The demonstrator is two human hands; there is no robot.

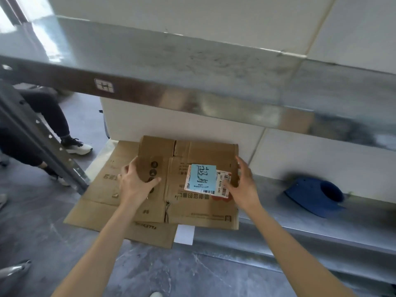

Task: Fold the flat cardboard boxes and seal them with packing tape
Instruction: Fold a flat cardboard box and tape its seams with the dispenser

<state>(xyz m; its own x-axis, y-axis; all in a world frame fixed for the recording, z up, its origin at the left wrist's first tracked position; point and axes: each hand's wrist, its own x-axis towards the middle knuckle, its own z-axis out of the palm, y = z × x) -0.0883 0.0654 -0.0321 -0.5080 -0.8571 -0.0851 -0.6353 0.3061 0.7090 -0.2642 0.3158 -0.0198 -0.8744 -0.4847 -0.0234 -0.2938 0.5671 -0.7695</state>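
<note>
A flattened brown cardboard box (192, 202) lies on top of a small stack on the low metal shelf (300, 228). It carries a blue note and a white shipping label (205, 179). My left hand (135, 181) grips the top box at its left edge, thumb on top and fingers curled around the side. My right hand (242, 185) holds the right edge, thumb on the label and fingers along the side. A larger flat cardboard box (96, 209) lies underneath, sticking out to the left and front.
A metal upper shelf (192, 82) overhangs close above the stack. A blue object (315, 196) lies on the low shelf to the right. A slanted metal rack post (42, 142) stands at left, with another person's legs (53, 125) behind it.
</note>
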